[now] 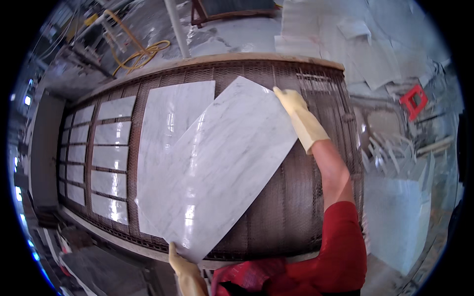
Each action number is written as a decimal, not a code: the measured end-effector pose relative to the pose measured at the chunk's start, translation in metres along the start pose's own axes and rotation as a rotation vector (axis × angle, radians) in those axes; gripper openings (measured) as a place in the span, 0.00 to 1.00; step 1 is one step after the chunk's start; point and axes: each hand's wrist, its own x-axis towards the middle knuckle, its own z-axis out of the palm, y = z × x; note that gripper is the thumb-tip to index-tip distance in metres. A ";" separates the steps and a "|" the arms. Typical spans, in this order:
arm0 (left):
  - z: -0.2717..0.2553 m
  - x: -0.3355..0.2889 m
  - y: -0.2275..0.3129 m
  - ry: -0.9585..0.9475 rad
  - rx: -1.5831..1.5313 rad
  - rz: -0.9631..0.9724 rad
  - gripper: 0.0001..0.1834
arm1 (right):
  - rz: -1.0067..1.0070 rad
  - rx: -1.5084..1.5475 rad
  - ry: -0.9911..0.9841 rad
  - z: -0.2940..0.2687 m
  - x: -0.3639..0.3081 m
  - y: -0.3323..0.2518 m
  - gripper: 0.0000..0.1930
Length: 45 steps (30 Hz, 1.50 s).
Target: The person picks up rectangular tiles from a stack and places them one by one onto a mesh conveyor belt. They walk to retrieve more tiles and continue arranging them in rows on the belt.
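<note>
In a cluttered workshop with a wet-looking grey floor (217,34), a long brown bench (296,207) topped with mesh stretches across the view, a wooden rail (222,58) along its far side. A coiled yellow hose (140,59) lies beyond it to the left, near an upright white pole (177,29); to the right are pale translucent sheets (368,54) and a bright red angular object (414,101). Two rows of small white rectangular stone tiles (109,157) sit toward the left end of the bench. Next to them lies a large white rectangular stone slab (173,108), partly covered by a second large white rectangular slab with grey veining (227,158). This upper slab is set diagonally over the middle of the bench, one short end toward the far right, the other toward the near left. Its face is glossy, with soft grey streaks running along its length and bright reflections in a broken line down it; its edges look straight. The right hand (296,111), in a pale yellow glove below a red sleeve (340,241), holds the far short end, while the similarly gloved left hand (187,274) holds the near one. Both hands' fingers are closed on the slab's edges, partly hidden beneath it; whether it is lifted clear of the lower slab, I cannot tell.
</note>
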 end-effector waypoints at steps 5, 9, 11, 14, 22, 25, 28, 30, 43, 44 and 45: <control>-0.012 0.001 -0.006 -0.085 0.049 -0.050 0.34 | 0.012 0.055 -0.009 0.018 0.006 0.011 0.33; -0.025 0.008 0.006 -0.197 0.204 -0.170 0.37 | -0.167 0.239 0.059 0.006 -0.008 0.031 0.27; -0.031 0.011 0.005 -0.205 0.306 -0.181 0.39 | -0.360 0.320 0.206 0.001 -0.050 0.036 0.23; -0.030 -0.002 0.004 -0.187 0.305 -0.202 0.42 | -0.436 0.397 0.420 -0.015 -0.154 0.047 0.19; -0.029 -0.029 -0.004 -0.482 0.032 -0.476 0.38 | 0.003 0.917 -0.548 0.065 -0.455 0.044 0.29; -0.029 -0.025 -0.027 -0.638 0.113 -0.541 0.35 | -0.047 1.183 -0.449 0.085 -0.491 0.004 0.30; -0.027 -0.031 -0.044 -0.813 0.026 -0.599 0.35 | -0.143 0.930 -0.330 0.089 -0.493 0.027 0.27; -0.030 -0.032 -0.052 -0.951 -0.057 -0.693 0.38 | -0.013 0.992 -0.350 0.076 -0.491 0.026 0.26; -0.050 -0.010 -0.066 -0.911 -0.028 -0.610 0.29 | 0.545 1.363 -0.462 0.014 -0.463 0.094 0.28; -0.048 -0.006 -0.067 -0.892 -0.023 -0.593 0.29 | 0.541 1.386 -0.510 0.014 -0.453 0.109 0.29; -0.043 -0.009 -0.073 -0.897 0.035 -0.555 0.31 | 0.547 1.395 -0.520 0.013 -0.449 0.124 0.30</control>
